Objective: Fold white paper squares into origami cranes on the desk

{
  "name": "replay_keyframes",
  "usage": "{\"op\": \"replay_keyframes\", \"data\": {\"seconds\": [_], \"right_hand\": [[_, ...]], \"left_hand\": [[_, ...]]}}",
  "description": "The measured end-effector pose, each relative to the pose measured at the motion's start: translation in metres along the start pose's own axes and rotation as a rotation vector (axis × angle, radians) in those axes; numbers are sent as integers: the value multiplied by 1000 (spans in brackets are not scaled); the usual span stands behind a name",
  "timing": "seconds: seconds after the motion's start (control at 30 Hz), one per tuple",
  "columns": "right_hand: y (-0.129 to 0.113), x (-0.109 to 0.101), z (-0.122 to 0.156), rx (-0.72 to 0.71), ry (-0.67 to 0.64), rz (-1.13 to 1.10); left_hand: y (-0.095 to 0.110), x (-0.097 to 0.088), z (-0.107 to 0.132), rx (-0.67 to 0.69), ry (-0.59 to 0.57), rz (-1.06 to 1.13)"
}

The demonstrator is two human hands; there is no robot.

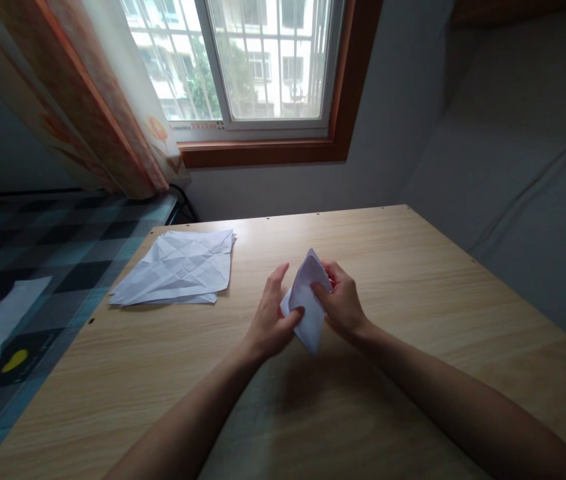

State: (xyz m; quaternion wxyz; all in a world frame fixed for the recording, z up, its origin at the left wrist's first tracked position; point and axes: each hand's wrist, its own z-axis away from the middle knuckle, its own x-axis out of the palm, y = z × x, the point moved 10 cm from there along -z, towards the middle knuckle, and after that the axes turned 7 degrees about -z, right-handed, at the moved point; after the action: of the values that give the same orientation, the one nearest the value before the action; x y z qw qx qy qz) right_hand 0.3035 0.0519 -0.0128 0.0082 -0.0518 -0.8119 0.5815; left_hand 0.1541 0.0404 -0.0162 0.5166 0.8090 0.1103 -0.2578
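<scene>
A folded sheet of white paper (309, 300) is held up above the wooden table, its pointed ends at top and bottom. My right hand (341, 297) pinches its right edge, thumb on the near face and fingers curled behind. On the lower left side, my left hand (275, 317) has its thumb pressed on the near face; its index finger stretches up, apart from the paper. The other left fingers are partly hidden behind the paper.
A stack of creased white sheets (190, 263) lies at the table's (437, 300) far left. Left of the table is a checked bedspread (87, 230) with white paper (7, 320) on it. A curtain (107, 100) and a window (267, 67) are behind.
</scene>
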Motion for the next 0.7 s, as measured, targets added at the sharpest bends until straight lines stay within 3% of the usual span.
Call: {"op": "replay_keyframes", "data": {"seconds": [0.17,0.4,0.57,0.7], "right_hand": [[1,1,-7,-35,-107,80],[-1,5,-12,-170,-322,94],[-2,5,-9,-216,-436,224],[-6,15,-1,-267,-617,374]], "left_hand": [[-2,-10,-9,12,-40,8],[-9,-11,-14,68,-278,-72],[-12,-12,-12,103,-460,-195],[-10,-10,-10,153,-475,-340]]}}
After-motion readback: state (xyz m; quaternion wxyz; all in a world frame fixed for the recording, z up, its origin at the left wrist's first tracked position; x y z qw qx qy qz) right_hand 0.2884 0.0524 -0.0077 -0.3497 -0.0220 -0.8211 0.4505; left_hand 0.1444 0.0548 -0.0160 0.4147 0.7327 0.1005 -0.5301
